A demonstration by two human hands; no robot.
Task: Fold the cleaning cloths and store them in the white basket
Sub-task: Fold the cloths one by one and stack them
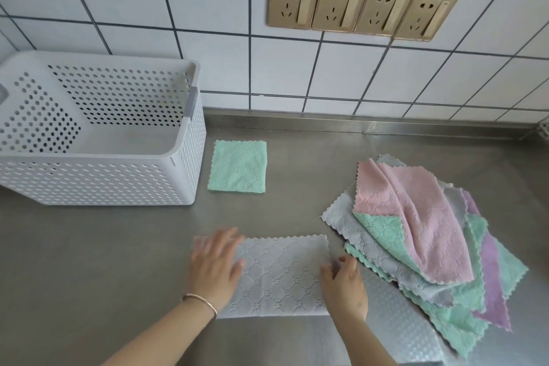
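A grey cleaning cloth [279, 273], folded in half into a rectangle, lies on the steel counter in front of me. My left hand [215, 264] lies flat on its left end, fingers spread and blurred. My right hand [344, 285] rests on its right edge with the fingers curled at the hem; whether it pinches the cloth is unclear. A folded green cloth [237, 166] lies flat beside the white perforated basket [98, 181], which stands at the left with nothing visible inside. A loose pile of cloths [421, 235], pink on top of grey, green and purple ones, lies at the right.
The steel counter [89, 261] runs back to a white tiled wall with a row of gold sockets [362, 6]. A patterned translucent mat [398, 324] lies under the pile's near edge. A white object [545, 129] shows at the far right edge.
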